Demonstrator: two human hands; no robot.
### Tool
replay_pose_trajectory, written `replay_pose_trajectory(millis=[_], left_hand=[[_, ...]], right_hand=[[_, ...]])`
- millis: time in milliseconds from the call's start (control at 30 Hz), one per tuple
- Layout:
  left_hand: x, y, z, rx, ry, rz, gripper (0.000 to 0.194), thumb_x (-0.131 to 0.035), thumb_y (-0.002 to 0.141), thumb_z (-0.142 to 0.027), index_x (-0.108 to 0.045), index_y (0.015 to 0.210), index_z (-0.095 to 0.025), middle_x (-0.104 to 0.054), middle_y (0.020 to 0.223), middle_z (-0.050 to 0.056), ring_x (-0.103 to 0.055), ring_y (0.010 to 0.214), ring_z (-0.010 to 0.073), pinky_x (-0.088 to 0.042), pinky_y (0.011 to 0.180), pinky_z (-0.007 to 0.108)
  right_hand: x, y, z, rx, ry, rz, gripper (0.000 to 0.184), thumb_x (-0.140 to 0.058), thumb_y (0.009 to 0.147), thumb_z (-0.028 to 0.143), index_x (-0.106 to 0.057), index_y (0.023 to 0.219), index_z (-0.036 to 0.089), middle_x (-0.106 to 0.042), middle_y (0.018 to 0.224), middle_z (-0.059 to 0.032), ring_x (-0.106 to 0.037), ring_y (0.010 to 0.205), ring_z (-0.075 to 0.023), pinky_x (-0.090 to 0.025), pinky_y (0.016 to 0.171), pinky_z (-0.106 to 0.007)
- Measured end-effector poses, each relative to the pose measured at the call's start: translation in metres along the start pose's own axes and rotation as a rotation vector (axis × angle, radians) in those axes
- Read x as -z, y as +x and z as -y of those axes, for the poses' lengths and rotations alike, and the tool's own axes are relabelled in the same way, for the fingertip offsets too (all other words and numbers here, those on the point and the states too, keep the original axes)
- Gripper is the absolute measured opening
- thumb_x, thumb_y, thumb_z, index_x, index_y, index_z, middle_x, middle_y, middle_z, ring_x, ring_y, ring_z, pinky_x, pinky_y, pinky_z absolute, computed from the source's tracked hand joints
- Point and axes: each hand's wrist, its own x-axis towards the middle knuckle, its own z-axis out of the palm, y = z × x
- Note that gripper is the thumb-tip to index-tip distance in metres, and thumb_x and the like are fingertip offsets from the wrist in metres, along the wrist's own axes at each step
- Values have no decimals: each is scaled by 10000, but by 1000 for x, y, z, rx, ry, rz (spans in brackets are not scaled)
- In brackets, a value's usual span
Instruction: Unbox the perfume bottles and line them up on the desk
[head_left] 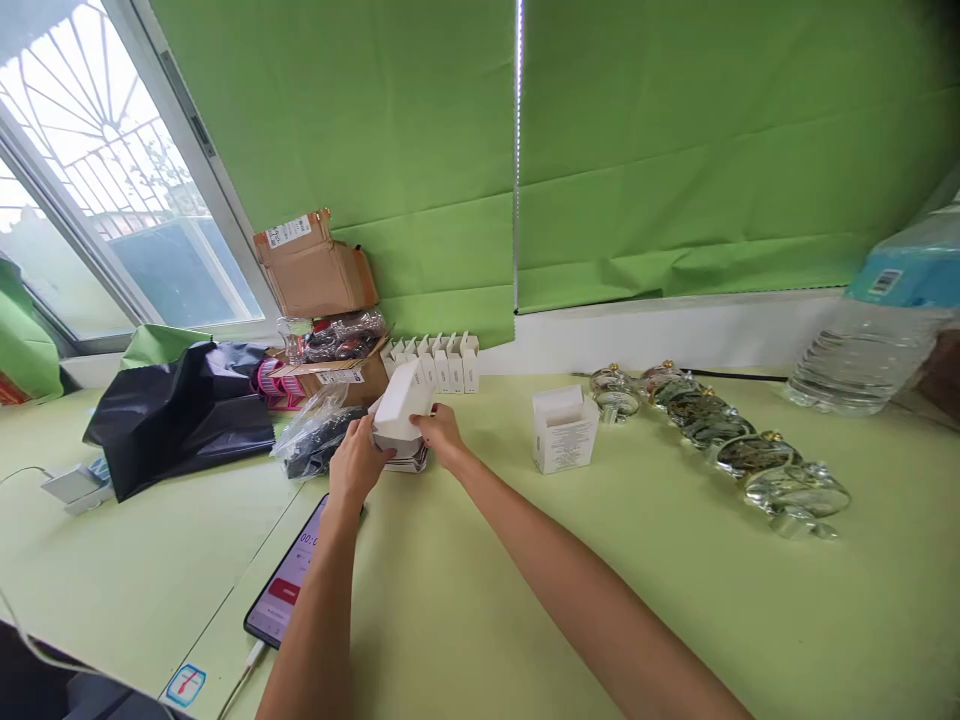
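A small white carton (403, 402) is tilted between my two hands, just above a low stack of flat printed cartons (409, 462). My left hand (355, 458) grips its near left side, thumb pointing right. On the right side, my right hand (438, 432) pinches the carton near its lower edge. Another white carton (565, 440) stands upright with its top flaps open, to the right of my hands. Several white cartons (450, 364) line up in a row by the wall. Glass bottles with gold-coloured necks (697, 412) lie in a slanting row farther right.
A phone (289, 580) on a cable lies under my left forearm. Black plastic (187, 410), a clear bag (319, 435) and cardboard boxes (319, 275) crowd the left. A large water bottle (847, 350) stands at the far right, before green blinds (675, 150).
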Motion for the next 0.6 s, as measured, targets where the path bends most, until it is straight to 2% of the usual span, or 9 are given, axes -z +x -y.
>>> replay_pose_trajectory(millis=[133, 200, 367, 467, 600], left_hand=[[2, 0, 2, 1, -33, -10, 510, -585, 802, -492, -443, 1258, -315, -560, 1239, 35, -595, 1037, 237, -464, 713, 305], [3, 0, 1, -7, -41, -17, 508, -552, 808, -549, -457, 1251, -319, -568, 1237, 31, -597, 1038, 242, -464, 720, 310], [5, -2, -4, 17, -51, -61, 524, -490, 819, -623, -508, 1232, -301, -589, 1220, 46, -601, 1032, 244, -463, 764, 318], [4, -2, -6, 38, -53, -100, 450, -404, 884, -582, -554, 1186, -285, -620, 1158, 55, -613, 992, 236, -464, 768, 319], [3, -3, -7, 37, -66, -157, 397, -364, 925, -514, -600, 1115, -257, -629, 1124, 57, -621, 970, 223, -468, 798, 321]], right_hand=[[-5, 7, -11, 43, -264, 17, 197, -647, 654, 189, -650, 836, 113, -697, 873, -143, -655, 799, -245, -451, 570, -261], [-3, 9, -15, 48, -375, 31, 182, -632, 674, 209, -656, 822, 106, -698, 858, -158, -661, 788, -260, -445, 571, -271], [5, 9, -17, 72, -572, 70, 236, -612, 717, 238, -662, 910, 110, -706, 903, -155, -670, 829, -268, -450, 601, -273], [7, 2, -12, 109, -652, 60, 266, -598, 750, 245, -646, 990, 139, -700, 964, -137, -654, 912, -271, -459, 668, -283], [9, -12, -6, 179, -723, 6, 385, -533, 819, 237, -536, 1197, 163, -646, 1080, -139, -620, 990, -275, -455, 752, -325]])
